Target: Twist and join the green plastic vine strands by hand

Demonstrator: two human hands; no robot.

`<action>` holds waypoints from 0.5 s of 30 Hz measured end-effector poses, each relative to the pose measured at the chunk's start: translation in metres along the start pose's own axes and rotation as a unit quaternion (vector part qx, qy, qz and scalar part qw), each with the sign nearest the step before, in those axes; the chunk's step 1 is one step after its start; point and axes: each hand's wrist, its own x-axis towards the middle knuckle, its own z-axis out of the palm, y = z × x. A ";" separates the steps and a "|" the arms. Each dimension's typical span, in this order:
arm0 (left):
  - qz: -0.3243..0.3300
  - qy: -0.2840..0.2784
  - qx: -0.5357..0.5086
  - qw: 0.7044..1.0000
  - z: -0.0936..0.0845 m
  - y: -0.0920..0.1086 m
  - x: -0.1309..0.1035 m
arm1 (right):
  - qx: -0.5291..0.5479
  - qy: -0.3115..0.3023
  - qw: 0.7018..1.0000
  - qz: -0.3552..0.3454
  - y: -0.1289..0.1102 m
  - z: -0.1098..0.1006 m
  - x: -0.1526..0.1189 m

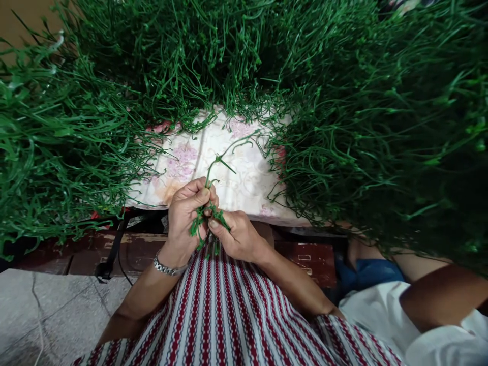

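My left hand (pixel 190 208), a metal watch on its wrist, is closed with the thumb pressed on a thin green branching stem (pixel 218 159). The stem rises above the fingers and bends to the right. Short green sprigs (pixel 197 224) hang below that thumb. Close beside it, my right hand (pixel 238 235) is closed too, its thumb and fingers pinching more short green sprigs (pixel 218 217). Both hands are nearly touching above my lap. Whether the sprigs and the stem are one piece is hidden by the fingers.
Large heaps of similar green stems lie to the left (pixel 64 137), at the back (pixel 198 51) and to the right (pixel 373 132). A flowered cloth (pixel 236 178) covers the surface between them. At the lower right sits another person (pixel 385 310), partly in view.
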 end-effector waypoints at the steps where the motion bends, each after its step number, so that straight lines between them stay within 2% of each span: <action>1: -0.008 0.000 -0.001 1.000 0.001 0.000 -0.001 | -0.009 0.004 1.000 -0.010 -0.001 0.000 -0.002; 12: -0.030 -0.010 -0.027 0.999 0.008 -0.010 0.002 | -0.094 0.063 0.991 -0.072 -0.001 0.001 -0.008; 15: -0.031 -0.007 -0.026 0.999 0.005 -0.002 0.011 | -0.115 0.050 0.989 -0.082 0.000 0.009 -0.015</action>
